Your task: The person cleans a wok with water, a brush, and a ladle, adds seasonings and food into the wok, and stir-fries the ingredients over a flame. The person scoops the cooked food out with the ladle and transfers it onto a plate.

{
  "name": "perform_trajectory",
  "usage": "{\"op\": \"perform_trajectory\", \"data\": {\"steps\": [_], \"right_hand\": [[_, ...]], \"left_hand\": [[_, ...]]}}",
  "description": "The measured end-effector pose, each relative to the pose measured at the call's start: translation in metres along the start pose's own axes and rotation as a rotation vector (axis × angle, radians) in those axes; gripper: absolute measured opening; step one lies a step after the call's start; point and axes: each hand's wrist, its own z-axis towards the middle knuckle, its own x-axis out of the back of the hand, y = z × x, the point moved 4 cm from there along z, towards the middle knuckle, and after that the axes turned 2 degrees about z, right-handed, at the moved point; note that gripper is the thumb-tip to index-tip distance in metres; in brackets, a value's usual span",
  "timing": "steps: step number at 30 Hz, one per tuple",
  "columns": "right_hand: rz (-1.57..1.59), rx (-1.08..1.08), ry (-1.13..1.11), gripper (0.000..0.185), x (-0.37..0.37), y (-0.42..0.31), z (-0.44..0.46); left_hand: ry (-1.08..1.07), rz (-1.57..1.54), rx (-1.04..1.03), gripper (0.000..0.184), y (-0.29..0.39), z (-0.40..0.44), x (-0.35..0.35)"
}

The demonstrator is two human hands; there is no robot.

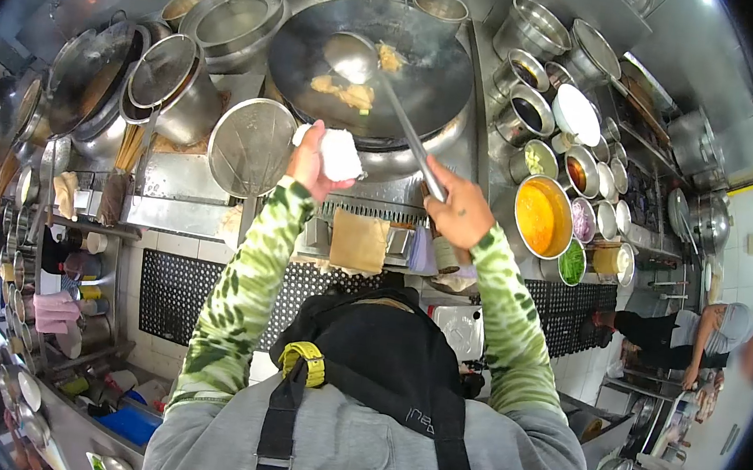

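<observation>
My left hand (309, 162) holds a white item (341, 155), perhaps a block of rice or a folded cloth, just off the front edge of a large black wok (304, 53). My right hand (460, 209) is closed round the handle of a long metal ladle (399, 109). The ladle's bowl rests over the wok's middle, between pieces of yellowish food (344, 92) and another piece (391, 57) farther back. A round wire strainer (251, 147) lies left of my left hand.
Right of the wok stand a bowl of orange liquid (544, 217), chopped greens (572, 262) and several metal pots. More pots and a second wok (90, 81) stand at the left. Other people (710, 334) are at the far right and far left.
</observation>
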Motion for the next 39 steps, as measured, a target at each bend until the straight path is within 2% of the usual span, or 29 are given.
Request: {"op": "perform_trajectory", "data": {"steps": [2, 4, 6, 7, 11, 12, 14, 18, 22, 23, 26, 27, 31, 34, 35, 38, 39], "right_hand": [[0.057, -0.007, -0.047, 0.065, 0.004, -0.022, -0.018], [0.078, -0.139, -0.104, 0.065, 0.006, -0.028, -0.024], [0.128, -0.283, -0.168, 0.065, 0.005, -0.017, -0.024], [0.054, -0.101, -0.038, 0.065, 0.003, -0.014, -0.022], [-0.013, 0.072, 0.163, 0.063, -0.009, -0.019, -0.022], [0.028, 0.017, 0.117, 0.063, -0.005, -0.015, -0.020], [0.114, -0.103, 0.017, 0.063, 0.004, -0.016, -0.020], [-0.009, -0.194, 0.161, 0.063, 0.004, -0.007, -0.005], [-0.270, 0.042, 0.370, 0.065, -0.025, 0.027, 0.010], [-0.249, 0.057, 0.347, 0.066, -0.028, 0.020, 0.010], [0.559, -0.328, 0.081, 0.067, -0.012, 0.013, 0.002], [0.629, -0.329, 0.074, 0.068, -0.007, 0.019, 0.006], [0.100, -0.272, 0.214, 0.067, 0.008, 0.027, 0.056], [0.245, -0.313, 0.155, 0.069, 0.004, 0.032, 0.086], [0.151, -0.315, 0.054, 0.070, 0.004, 0.021, 0.085], [-0.184, 0.189, 0.061, 0.072, -0.017, 0.044, 0.075], [-0.142, 0.007, -0.084, 0.073, -0.014, 0.046, 0.063]], "left_hand": [[-0.031, -0.059, 0.042, 0.055, -0.004, 0.022, 0.001], [-0.089, -0.001, 0.056, 0.052, -0.005, 0.032, -0.003], [-0.081, 0.051, 0.089, 0.038, -0.009, 0.041, -0.008], [-0.036, -0.011, 0.128, 0.035, -0.009, 0.043, -0.011], [0.064, -0.132, 0.181, 0.023, -0.014, 0.057, -0.015], [0.073, -0.122, 0.180, 0.017, -0.017, 0.059, -0.012], [0.099, -0.094, 0.150, 0.017, -0.016, 0.059, -0.013], [0.130, -0.117, 0.176, 0.018, -0.019, 0.057, -0.012], [0.109, -0.120, 0.159, 0.016, -0.022, 0.061, -0.012], [0.077, -0.125, 0.159, 0.016, -0.023, 0.063, -0.011], [0.082, -0.130, 0.163, 0.016, -0.023, 0.061, -0.013], [0.091, -0.111, 0.153, 0.016, -0.022, 0.058, -0.015], [0.005, -0.195, 0.286, 0.016, -0.033, 0.071, -0.019], [0.013, -0.160, 0.295, 0.017, -0.033, 0.072, -0.018], [0.034, -0.146, 0.282, 0.016, -0.036, 0.078, -0.015], [-0.055, -0.211, 0.263, 0.015, -0.053, 0.109, 0.002], [-0.041, -0.232, 0.351, 0.015, -0.054, 0.111, 0.004]]}}
